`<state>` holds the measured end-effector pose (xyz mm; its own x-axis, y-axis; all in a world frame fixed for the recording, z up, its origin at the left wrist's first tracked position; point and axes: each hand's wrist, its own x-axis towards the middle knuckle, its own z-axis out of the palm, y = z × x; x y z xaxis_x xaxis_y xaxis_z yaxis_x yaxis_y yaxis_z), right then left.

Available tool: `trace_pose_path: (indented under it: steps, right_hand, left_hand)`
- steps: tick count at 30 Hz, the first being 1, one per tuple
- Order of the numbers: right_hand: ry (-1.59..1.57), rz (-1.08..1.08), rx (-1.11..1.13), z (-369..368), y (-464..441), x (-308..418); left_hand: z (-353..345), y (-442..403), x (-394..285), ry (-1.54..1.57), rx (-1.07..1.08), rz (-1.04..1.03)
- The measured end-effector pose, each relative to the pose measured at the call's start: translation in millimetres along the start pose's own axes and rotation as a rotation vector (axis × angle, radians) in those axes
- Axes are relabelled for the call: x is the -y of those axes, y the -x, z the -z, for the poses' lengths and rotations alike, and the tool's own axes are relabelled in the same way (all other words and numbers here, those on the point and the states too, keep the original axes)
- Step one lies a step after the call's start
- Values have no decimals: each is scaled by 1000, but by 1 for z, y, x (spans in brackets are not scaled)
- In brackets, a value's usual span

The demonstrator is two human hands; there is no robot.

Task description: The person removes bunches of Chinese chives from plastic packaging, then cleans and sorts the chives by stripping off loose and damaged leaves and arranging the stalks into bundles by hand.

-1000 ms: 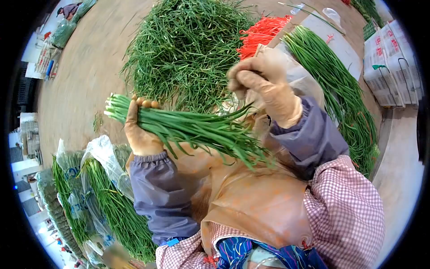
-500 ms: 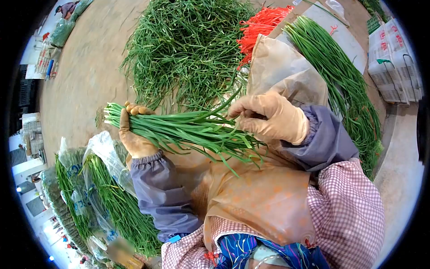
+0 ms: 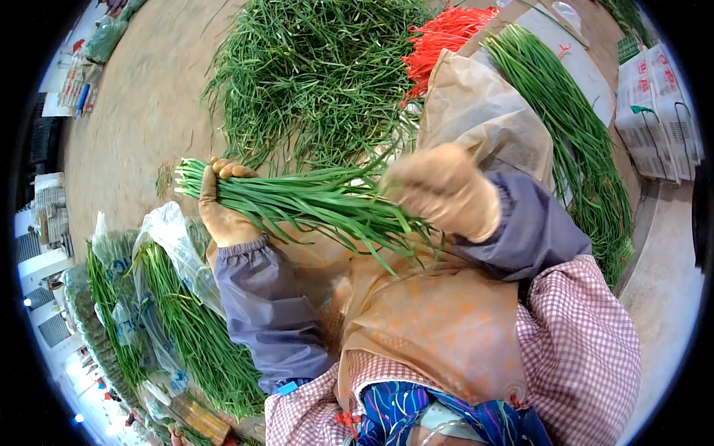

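Brown floor (image 3: 134,141) is spreading beyond a tan apron (image 3: 439,320), above which the left hand (image 3: 225,217) is gripping a bunch of chives (image 3: 305,195), fingers wrapped around it near the pale stem ends, presumably keeping those level while the leaves are trailing loose. The right hand (image 3: 455,195) is blurring at the leafy end, so I cannot tell whether its fingers are pinching or released. Bagged chives (image 3: 190,320) are lying leftward, their edge bordering floor that is giving the stem ends room to swing. Ahead, a loose heap (image 3: 312,74) is spreading beside red ties (image 3: 446,41), probably placed for easy reach; white crates (image 3: 654,111) are standing farther right.
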<state>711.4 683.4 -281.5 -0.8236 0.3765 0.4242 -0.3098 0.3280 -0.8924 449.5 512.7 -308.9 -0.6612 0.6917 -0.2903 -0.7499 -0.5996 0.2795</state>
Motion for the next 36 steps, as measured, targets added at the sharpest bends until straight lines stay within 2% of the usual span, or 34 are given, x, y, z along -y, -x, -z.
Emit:
trace_pose_path:
  steps: [1,2,5,8,10,12,15,16,19,20,21,23,26,28,30,31,33,35,36]
  right_hand:
    - [-114,-119,-121,10,3,7]
    - [-331,-226,-340,14,8,6]
    - [-438,-319,-383,59,-1,12]
    - [-236,-611,-123,49,-4,46]
    - [-665,-838,78,49,-7,25]
    - [-212,-638,165,35,-4,30]
    - [-189,-872,423,21,-18,33]
    - [-296,-856,329,14,-13,27]
    - [-472,-623,113,11,-7,18]
    - [-460,-691,-40,16,-5,24]
    - [-552,-609,-133,25,-5,23]
    - [-660,-503,-222,42,-4,5]
    - [383,-329,-173,40,-9,-5]
    - [292,-330,-181,32,-13,2]
    - [380,-207,-142,20,-21,6]
    - [512,-91,-93,9,-26,3]
    - [503,107,-25,-19,-36,5]
    - [336,97,-4,-42,-37,-6]
    - [255,-93,117,-29,-38,0]
  left_hand:
    - [3,-1,-2,2,2,0]
    - [5,-1,-3,-9,-8,-10]
    - [4,-2,-3,-36,-32,-28]
    - [5,-4,-3,-56,-45,-37]
    - [5,-5,-2,-83,-42,-54]
    - [1,-4,3,-103,-72,-73]
    - [2,-3,6,-144,-130,-128]
    - [3,-4,6,-160,-153,-151]
    - [-3,-3,9,-217,-281,-169]
    - [-6,1,12,-231,-297,-187]
    - [-1,-1,10,-220,-322,-204]
    - [7,-5,6,-244,-326,-179]
    - [4,-4,6,-163,-253,-150]
    - [-6,2,12,-220,-208,-195]
    - [-12,7,24,-287,-128,-226]
    - [-24,13,34,-382,-115,-254]
    - [-42,24,55,-466,46,-239]
    - [-58,34,72,-517,182,-240]
    - [-62,36,71,-524,243,-247]
